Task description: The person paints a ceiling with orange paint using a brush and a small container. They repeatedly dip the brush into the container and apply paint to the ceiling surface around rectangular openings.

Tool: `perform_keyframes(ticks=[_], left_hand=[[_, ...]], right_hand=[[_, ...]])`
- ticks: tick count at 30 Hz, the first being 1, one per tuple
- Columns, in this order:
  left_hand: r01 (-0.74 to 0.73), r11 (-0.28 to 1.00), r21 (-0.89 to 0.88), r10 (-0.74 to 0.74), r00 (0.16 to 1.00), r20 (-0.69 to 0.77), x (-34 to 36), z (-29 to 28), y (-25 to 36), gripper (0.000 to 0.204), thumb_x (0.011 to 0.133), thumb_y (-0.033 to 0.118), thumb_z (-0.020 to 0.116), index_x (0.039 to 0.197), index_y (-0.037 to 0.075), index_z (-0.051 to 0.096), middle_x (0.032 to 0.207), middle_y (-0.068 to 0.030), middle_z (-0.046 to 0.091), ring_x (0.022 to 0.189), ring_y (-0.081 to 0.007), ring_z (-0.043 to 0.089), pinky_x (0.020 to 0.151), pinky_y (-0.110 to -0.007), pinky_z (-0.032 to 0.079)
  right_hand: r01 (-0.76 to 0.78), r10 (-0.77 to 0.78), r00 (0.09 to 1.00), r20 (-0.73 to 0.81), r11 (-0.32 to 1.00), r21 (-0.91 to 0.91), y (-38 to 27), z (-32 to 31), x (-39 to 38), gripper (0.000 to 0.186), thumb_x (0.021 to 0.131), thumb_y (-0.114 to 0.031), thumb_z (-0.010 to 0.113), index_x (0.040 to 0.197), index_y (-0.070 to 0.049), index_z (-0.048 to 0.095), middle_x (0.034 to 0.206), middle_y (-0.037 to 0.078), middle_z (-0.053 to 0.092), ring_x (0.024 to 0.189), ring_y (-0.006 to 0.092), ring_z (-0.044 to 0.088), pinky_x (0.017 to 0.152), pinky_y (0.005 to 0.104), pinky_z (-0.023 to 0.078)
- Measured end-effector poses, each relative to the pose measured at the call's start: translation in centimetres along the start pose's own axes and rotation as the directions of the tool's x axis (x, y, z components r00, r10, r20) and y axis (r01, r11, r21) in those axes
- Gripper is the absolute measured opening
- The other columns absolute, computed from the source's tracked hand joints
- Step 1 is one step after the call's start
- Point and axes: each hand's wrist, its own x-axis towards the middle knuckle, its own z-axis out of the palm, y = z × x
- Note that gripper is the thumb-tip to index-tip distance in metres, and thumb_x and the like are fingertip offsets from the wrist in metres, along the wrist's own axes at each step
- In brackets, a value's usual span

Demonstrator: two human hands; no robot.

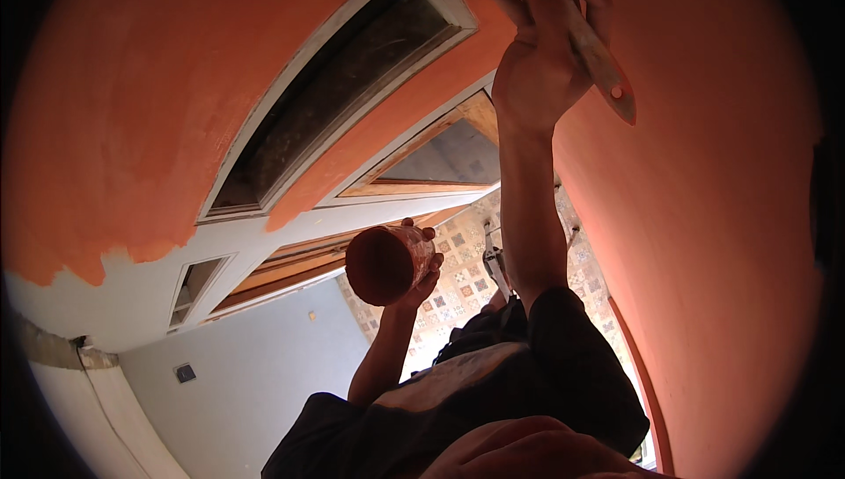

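Orange walls (132,127) above a patterned tile floor (449,255), with a brush (603,74) held high and a cup (387,259) held lower.

The right hand (546,48), at the top of the view, is closed around the brush; its handle slants down to the right, beside the wrist, while its other end points up and left. Whether the bristles touch the wall cannot be told. Below and to the left, well apart from the brush, the left hand (421,285) grasps the cup with fingers curled round its right side. Its dark, round mouth faces the viewer; the contents are too dark to make out.
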Motion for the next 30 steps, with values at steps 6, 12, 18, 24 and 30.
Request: perform_keyframes(ticks=[6,12,18,24,30], left_hand=[[-0.018,1.0,-0.025,0.017,0.999,-0.038,-0.5,-0.6,0.3,0.056,0.098,0.041,0.06,0.149,0.021,0.046,0.141,-0.0143,0.05,0.1,-0.0325,0.06,0.062,-0.027,0.056],[-0.003,0.999,-0.039,0.001,0.999,-0.045,-0.4,-0.8,0.3,0.055,0.099,0.04,0.06,0.148,0.021,0.047,0.14,-0.0154,0.05,0.102,-0.0324,0.06,0.069,-0.031,0.058],[-0.002,0.999,-0.046,0.0,0.999,-0.052,-0.6,-0.9,0.3,0.054,0.099,0.04,0.059,0.148,0.021,0.047,0.14,-0.015,0.051,0.099,-0.0306,0.059,0.075,-0.033,0.058],[-0.015,0.999,-0.043,0.013,0.998,-0.054,-1.0,-1.2,0.7,0.056,0.098,0.042,0.06,0.149,0.02,0.047,0.14,-0.0141,0.05,0.097,-0.0287,0.058,0.075,-0.032,0.057],[0.005,0.999,-0.043,-0.005,1.0,0.011,-0.4,-0.9,0.8,0.058,0.099,0.043,0.059,0.15,0.019,0.045,0.141,-0.0148,0.048,0.102,-0.0277,0.058,0.077,-0.032,0.056]], right_hand=[[0.047,-0.031,0.998,0.048,0.925,-0.378,1.3,-3.1,-0.8,0.023,0.093,-0.003,0.062,0.113,0.007,0.06,0.11,0.015,0.066,0.103,0.0209,0.065,0.097,0.0355,0.052],[-0.156,0.107,0.983,-0.146,0.909,-0.387,-0.6,-5.8,-1.8,0.024,0.094,-0.001,0.056,0.116,0.007,0.056,0.117,0.019,0.062,0.102,0.0249,0.066,0.092,0.0339,0.057],[0.014,-0.015,1.0,-0.005,0.991,-0.131,-0.1,-3.5,-0.2,0.023,0.095,0.0,0.054,0.116,0.007,0.054,0.119,0.02,0.059,0.102,0.0234,0.065,0.084,0.0358,0.063],[-0.027,0.042,0.999,0.031,0.925,-0.38,1.9,-4.9,-2.0,0.025,0.095,-0.003,0.057,0.118,0.006,0.056,0.122,0.017,0.059,0.11,0.0208,0.061,0.09,0.0338,0.06],[-0.151,0.112,0.987,-0.116,0.89,-0.429,0.3,-7.7,-3.5,0.027,0.096,-0.002,0.055,0.122,0.006,0.055,0.125,0.018,0.058,0.118,0.0229,0.058,0.098,0.0351,0.054]])
